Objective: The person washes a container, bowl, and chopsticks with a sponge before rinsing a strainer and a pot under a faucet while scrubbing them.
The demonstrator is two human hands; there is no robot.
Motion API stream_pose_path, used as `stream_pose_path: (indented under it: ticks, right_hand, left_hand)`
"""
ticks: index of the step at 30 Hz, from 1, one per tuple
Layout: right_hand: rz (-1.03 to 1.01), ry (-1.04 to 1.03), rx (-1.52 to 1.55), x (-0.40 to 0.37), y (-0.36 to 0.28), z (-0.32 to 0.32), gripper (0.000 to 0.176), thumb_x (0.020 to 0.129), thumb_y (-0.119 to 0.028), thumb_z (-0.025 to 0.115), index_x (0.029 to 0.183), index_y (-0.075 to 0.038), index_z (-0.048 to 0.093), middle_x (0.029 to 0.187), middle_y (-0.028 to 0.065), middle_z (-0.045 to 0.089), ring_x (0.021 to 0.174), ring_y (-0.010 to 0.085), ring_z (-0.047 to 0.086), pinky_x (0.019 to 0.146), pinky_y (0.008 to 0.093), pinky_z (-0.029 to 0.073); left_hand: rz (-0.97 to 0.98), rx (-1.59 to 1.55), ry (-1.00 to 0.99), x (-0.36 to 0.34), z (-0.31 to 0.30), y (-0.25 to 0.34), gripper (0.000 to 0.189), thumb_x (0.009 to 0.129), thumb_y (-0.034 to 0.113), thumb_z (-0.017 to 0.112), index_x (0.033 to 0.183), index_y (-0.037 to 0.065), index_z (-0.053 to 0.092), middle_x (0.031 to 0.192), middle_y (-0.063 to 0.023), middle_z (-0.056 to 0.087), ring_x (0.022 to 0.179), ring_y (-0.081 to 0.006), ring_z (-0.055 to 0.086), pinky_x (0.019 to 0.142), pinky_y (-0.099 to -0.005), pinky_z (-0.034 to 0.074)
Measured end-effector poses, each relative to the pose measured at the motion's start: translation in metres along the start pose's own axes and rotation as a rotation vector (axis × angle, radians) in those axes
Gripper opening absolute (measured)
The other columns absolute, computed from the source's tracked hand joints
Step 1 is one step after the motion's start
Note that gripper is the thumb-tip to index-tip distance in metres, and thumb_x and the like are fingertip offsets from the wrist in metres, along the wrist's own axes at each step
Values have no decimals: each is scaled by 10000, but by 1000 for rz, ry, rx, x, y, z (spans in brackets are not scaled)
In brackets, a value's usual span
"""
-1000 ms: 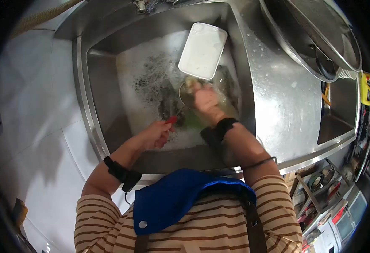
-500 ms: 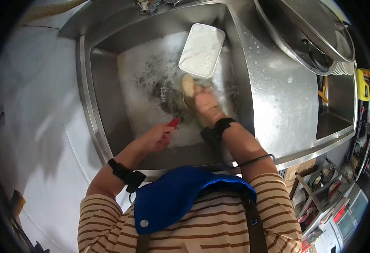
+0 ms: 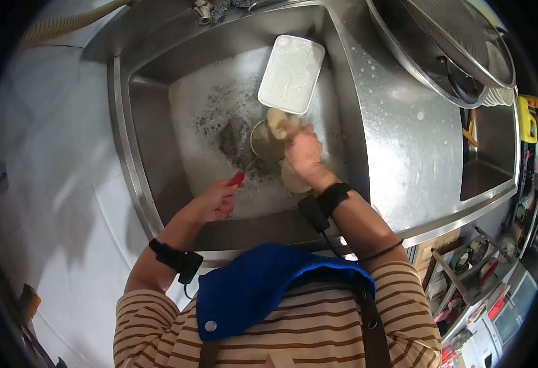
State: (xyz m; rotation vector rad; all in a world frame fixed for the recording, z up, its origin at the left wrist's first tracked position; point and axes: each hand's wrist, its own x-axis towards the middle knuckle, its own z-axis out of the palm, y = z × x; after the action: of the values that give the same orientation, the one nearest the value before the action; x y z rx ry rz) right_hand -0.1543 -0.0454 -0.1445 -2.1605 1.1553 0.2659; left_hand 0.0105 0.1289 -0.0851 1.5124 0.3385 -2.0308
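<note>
My left hand [image 3: 215,201] is closed around the red handle of a strainer [image 3: 268,145], whose round, rimmed head sits over the soapy water. In my right hand [image 3: 304,152] is a pale tan scrubber [image 3: 277,122], slightly blurred, at the far right edge of the strainer's head. The fingers curl around it and partly hide it. Beneath my right wrist lies a pale rounded shape [image 3: 295,179], mostly covered, whose kind I cannot make out. Just beyond the scrubber, a white rectangular tray [image 3: 292,72] rests in the sink.
Foamy water fills the steel sink [image 3: 153,153]. On the right stand large round metal sieves [image 3: 459,43] on the drainboard [image 3: 398,147], beside a smaller basin [image 3: 487,178]. A tap [image 3: 204,11] is at the back, near a ribbed hose [image 3: 66,23].
The strainer's head has come into clearer view, and my left hand has shifted slightly left with its handle. My right hand has moved slightly right and down, the scrubber tilting with it.
</note>
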Motion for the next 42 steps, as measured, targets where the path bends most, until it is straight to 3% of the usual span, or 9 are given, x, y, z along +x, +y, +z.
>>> stream_pose_path:
  ticks: [7, 13, 18, 24, 26, 30, 32, 34, 42]
  right_hand:
    - [-335, 241, -129, 0, -7, 47, 350, 772, -102, 469, 1109, -172, 533, 1078, 209, 467, 948, 366, 505, 765, 395, 481]
    - [-188, -152, -325, 31, 19, 48, 308, 831, -186, 430, 1100, -86, 542, 1186, 143, 414, 1058, 372, 392, 772, 539, 407]
    - [-94, -471, -371, 29, 36, 45, 272, 823, -218, 459, 1029, -113, 603, 1153, 155, 509, 1046, 304, 522, 822, 394, 430]
    - [69, -376, -274, -3, 25, 2, 331, 759, -144, 535, 1086, -133, 584, 1131, 169, 553, 1021, 297, 555, 843, 367, 448]
    - [27, -95, -81, -12, 20, -11, 353, 733, -141, 537, 1073, -216, 598, 1071, 176, 574, 975, 312, 570, 831, 364, 451]
    - [85, -100, -61, -17, 25, -33, 451, 712, -163, 562, 1147, -281, 548, 1054, 195, 536, 961, 320, 551, 832, 369, 449]
    - [46, 65, 198, -29, 29, -55, 444, 715, -117, 553, 1136, -258, 555, 1030, 177, 550, 959, 312, 550, 838, 369, 443]
    - [11, 117, 227, -36, 34, -63, 432, 719, -107, 549, 1127, -248, 559, 1025, 170, 554, 957, 311, 548, 838, 366, 442]
    - [-259, 318, 86, -47, -23, -58, 603, 651, -67, 608, 1206, -262, 474, 1016, 201, 479, 926, 347, 516, 783, 390, 469]
  left_hand:
    - [-10, 71, -82, -17, 27, 13, 210, 906, 217, 441, 1060, 74, 453, 528, 71, 240, 399, -40, 224, 352, -195, 169]
    - [-52, 122, -101, -21, 30, 6, 196, 905, 204, 439, 1043, 66, 461, 521, 77, 234, 391, -37, 225, 344, -203, 179]
    - [-94, 189, 106, 32, -19, -12, 310, 909, 328, 437, 1054, 58, 480, 513, 75, 268, 388, -69, 259, 368, -246, 204]
    - [-93, 176, -64, 122, -6, 7, 442, 877, 454, 454, 875, 24, 557, 465, 54, 299, 345, -64, 241, 336, -239, 188]
    - [-142, 110, 33, 131, 26, 18, 482, 878, 490, 430, 880, 29, 568, 491, 59, 294, 378, -67, 240, 358, -245, 202]
    - [-53, 30, -18, 90, 41, 28, 423, 847, 450, 517, 780, 35, 566, 479, 38, 347, 365, -85, 311, 347, -243, 214]
    - [321, 553, 382, 59, 29, 25, 321, 852, 348, 540, 724, 54, 532, 496, 25, 392, 394, -83, 366, 362, -237, 256]
    - [539, 570, 314, 41, -2, 12, 246, 857, 272, 528, 738, 60, 494, 521, 12, 420, 411, -85, 381, 381, -240, 293]
    - [481, 568, 192, -9, 3, -12, 201, 879, 263, 501, 805, 83, 452, 544, 33, 390, 421, -67, 358, 384, -229, 298]
